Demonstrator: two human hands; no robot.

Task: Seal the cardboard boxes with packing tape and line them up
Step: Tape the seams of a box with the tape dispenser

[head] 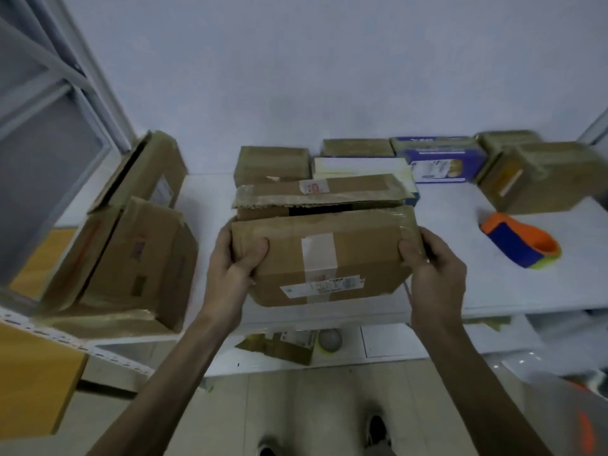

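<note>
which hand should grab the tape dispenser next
Probably the right hand: the tape dispenser lies on the table on that side of the cardboard box, with nothing between. The left hand grips the box's opposite end and would have to cross over it.

— Brown rectangular cardboard box (362,258): plain, save one white tape strip (318,255) and a white printed label (324,286)?
— Yes. Orange and dark-blue plastic tape dispenser (519,240), lime at the edge.
— Blue-and-white printed carton (441,159); plain white desk (493,284).
</note>
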